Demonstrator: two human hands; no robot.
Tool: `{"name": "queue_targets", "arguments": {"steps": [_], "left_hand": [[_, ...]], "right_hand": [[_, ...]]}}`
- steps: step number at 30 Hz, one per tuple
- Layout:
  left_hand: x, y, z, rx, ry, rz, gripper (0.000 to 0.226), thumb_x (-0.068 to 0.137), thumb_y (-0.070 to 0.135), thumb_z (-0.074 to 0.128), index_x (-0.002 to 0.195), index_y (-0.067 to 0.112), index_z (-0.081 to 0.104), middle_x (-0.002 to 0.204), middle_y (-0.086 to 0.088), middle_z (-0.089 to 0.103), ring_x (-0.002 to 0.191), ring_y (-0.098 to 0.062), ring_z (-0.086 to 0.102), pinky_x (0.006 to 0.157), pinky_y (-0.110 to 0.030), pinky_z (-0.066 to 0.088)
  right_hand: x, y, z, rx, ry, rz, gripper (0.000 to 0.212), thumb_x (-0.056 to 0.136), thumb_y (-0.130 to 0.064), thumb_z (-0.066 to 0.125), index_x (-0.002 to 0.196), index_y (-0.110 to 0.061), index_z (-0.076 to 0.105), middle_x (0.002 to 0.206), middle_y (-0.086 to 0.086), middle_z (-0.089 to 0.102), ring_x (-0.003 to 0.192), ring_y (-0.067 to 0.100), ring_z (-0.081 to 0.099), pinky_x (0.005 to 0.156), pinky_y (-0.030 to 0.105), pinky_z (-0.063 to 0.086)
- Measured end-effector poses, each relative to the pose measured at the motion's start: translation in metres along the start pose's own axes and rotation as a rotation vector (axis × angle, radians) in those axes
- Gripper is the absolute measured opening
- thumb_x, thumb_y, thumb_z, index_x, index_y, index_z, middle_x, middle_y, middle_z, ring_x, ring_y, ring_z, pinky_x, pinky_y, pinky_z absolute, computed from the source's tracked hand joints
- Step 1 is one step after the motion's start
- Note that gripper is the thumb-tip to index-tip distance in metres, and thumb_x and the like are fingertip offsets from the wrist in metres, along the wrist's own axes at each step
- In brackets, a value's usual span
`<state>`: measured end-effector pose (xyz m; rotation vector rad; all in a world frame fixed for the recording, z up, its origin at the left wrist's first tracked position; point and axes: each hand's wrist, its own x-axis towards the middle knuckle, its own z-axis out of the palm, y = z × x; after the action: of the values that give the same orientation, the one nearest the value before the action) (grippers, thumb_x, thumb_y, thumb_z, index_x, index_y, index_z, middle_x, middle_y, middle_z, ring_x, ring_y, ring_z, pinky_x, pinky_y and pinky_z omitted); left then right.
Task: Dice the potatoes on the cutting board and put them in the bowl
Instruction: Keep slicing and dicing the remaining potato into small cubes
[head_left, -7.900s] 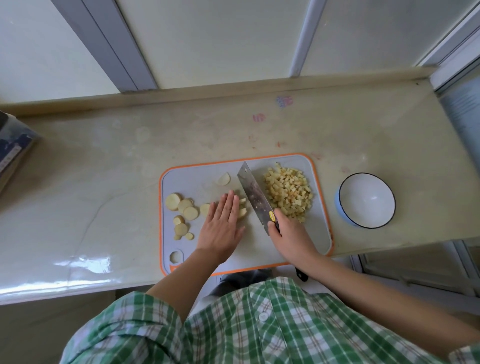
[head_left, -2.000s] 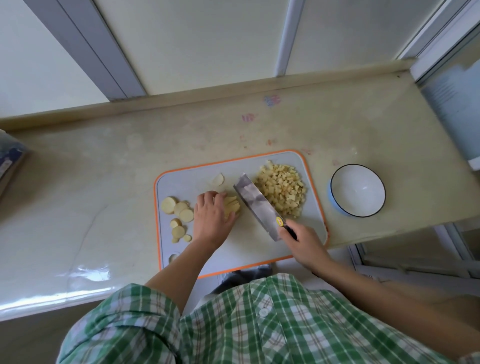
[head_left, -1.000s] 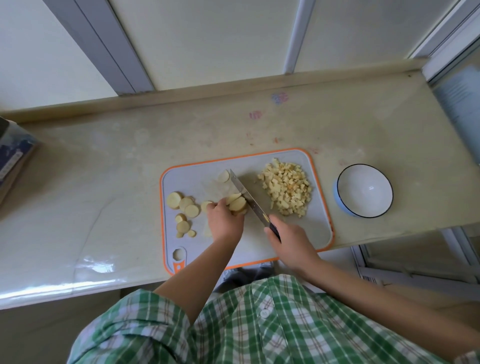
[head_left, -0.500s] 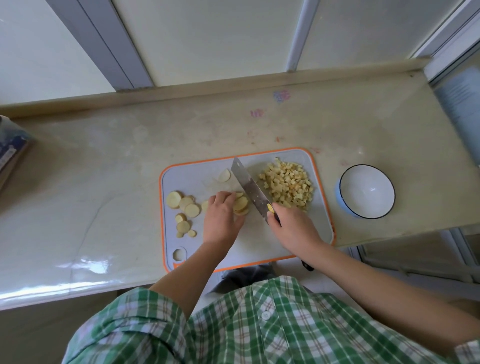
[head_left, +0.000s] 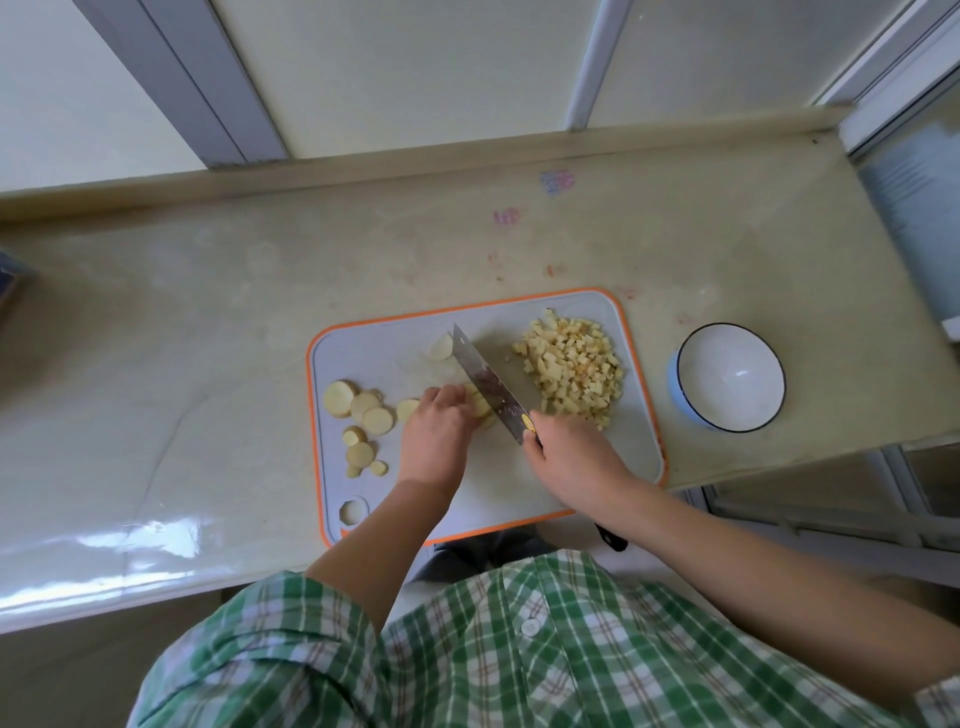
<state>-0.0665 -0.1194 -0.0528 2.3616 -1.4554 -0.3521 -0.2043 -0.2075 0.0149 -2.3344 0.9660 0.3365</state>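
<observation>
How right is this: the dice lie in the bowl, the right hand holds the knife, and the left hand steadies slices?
One thing is wrong. In the head view the bowl is empty; the dice lie in a pile on the board. The right hand does hold the knife, and the left hand steadies slices.

Soft, even daylight, bright and slightly washed out.
Glare streaks the glossy table (head_left: 218, 374) along its near left edge; only faint shadows fall on the cutting board (head_left: 369, 353); the wide lens bows the far wall panels (head_left: 415, 67) and table edges.
</observation>
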Motion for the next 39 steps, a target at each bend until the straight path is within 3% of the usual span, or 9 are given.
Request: {"name": "queue_targets", "arguments": {"steps": [10, 21, 26, 28, 30, 34, 39], "left_hand": [[0.000, -0.005, 0.007, 0.121, -0.034, 0.011, 0.033, 0.050, 0.000, 0.089, 0.075, 0.008, 0.069, 0.078, -0.004, 0.064, 0.070, -0.026, 0.059, 0.039, -0.029, 0.046], [0.000, -0.006, 0.009, 0.093, -0.039, 0.024, 0.029, 0.053, 0.003, 0.089, 0.073, 0.007, 0.069, 0.077, -0.006, 0.065, 0.071, -0.029, 0.060, 0.041, -0.032, 0.049], [0.006, -0.014, -0.006, 0.020, 0.076, 0.046, 0.020, 0.075, 0.020, 0.072, 0.088, 0.005, 0.069, 0.090, -0.011, 0.064, 0.083, -0.032, 0.059, 0.064, -0.038, 0.053], [0.017, -0.019, -0.009, 0.072, 0.094, -0.006, 0.030, 0.078, 0.019, 0.062, 0.104, 0.002, 0.065, 0.103, -0.013, 0.063, 0.095, -0.034, 0.056, 0.076, -0.041, 0.051], [0.025, -0.025, -0.011, 0.146, 0.046, -0.052, 0.044, 0.078, 0.016, 0.065, 0.119, 0.003, 0.061, 0.118, -0.011, 0.061, 0.110, -0.034, 0.053, 0.085, -0.043, 0.047], [0.028, -0.038, -0.011, 0.367, -0.046, 0.025, 0.048, 0.084, 0.019, 0.061, 0.129, 0.005, 0.055, 0.129, -0.009, 0.055, 0.115, -0.031, 0.050, 0.084, -0.041, 0.047], [0.040, -0.037, -0.020, 0.382, -0.066, -0.012, 0.021, 0.086, 0.008, 0.057, 0.106, 0.010, 0.062, 0.109, -0.008, 0.059, 0.096, -0.030, 0.052, 0.072, -0.037, 0.041]], "right_hand": [[0.000, -0.003, 0.005, -0.007, -0.046, 0.012, 0.031, 0.100, -0.019, 0.039, 0.069, -0.018, 0.030, 0.060, -0.002, 0.037, 0.055, 0.019, 0.035, 0.050, 0.034, 0.021], [-0.002, 0.007, 0.026, 0.035, -0.012, 0.028, 0.021, 0.101, -0.023, 0.036, 0.082, -0.014, 0.039, 0.070, 0.007, 0.049, 0.066, 0.027, 0.044, 0.058, 0.034, 0.031], [-0.003, 0.008, 0.025, 0.052, -0.016, 0.025, 0.022, 0.101, -0.023, 0.035, 0.081, -0.013, 0.040, 0.070, 0.007, 0.050, 0.066, 0.027, 0.046, 0.058, 0.035, 0.033], [-0.003, 0.008, 0.025, 0.053, -0.024, 0.030, 0.023, 0.101, -0.023, 0.034, 0.081, -0.014, 0.040, 0.070, 0.007, 0.050, 0.066, 0.026, 0.047, 0.058, 0.035, 0.034], [-0.003, 0.008, 0.024, 0.056, -0.027, 0.028, 0.025, 0.102, -0.024, 0.033, 0.080, -0.014, 0.041, 0.069, 0.004, 0.049, 0.065, 0.025, 0.047, 0.058, 0.035, 0.034], [-0.003, 0.009, 0.023, 0.055, -0.028, 0.016, 0.026, 0.102, -0.024, 0.033, 0.079, -0.015, 0.039, 0.067, 0.001, 0.046, 0.063, 0.022, 0.044, 0.058, 0.034, 0.032], [-0.002, 0.011, 0.022, 0.071, -0.010, 0.015, 0.026, 0.101, -0.024, 0.035, 0.078, -0.013, 0.040, 0.063, -0.001, 0.042, 0.061, 0.022, 0.043, 0.057, 0.035, 0.031]]}}
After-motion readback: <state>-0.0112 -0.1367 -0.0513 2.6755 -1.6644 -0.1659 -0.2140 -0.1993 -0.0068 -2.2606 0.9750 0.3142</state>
